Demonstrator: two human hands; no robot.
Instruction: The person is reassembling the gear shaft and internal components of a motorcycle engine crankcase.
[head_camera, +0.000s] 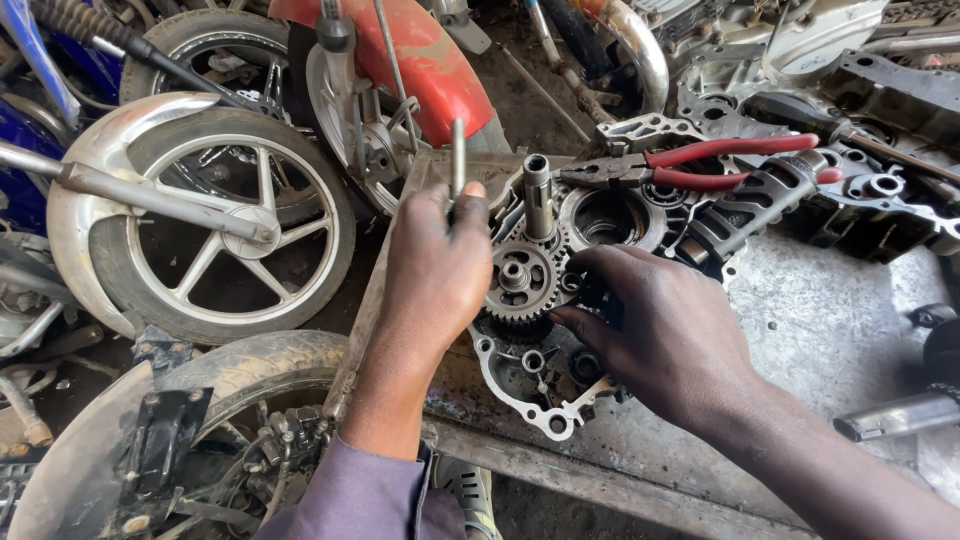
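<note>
An open motorcycle engine case (540, 410) lies on a grimy metal bench, with gears (520, 280) and an upright splined shaft (538, 195) standing in it. My left hand (435, 265) is closed around a thin metal rod (457, 150) that sticks up just left of the gears. My right hand (655, 325) reaches in from the right, its fingertips pinching something small and dark beside the lower gear; what it holds is hidden by the fingers.
Red-handled pliers (690, 165) rest on the case behind the shaft, beside a dark shift drum (755, 205). Motorcycle wheels (215, 215) and a red fender (420, 60) crowd the left. More engine parts lie at the back right, and a metal bar (895, 415) at the right edge.
</note>
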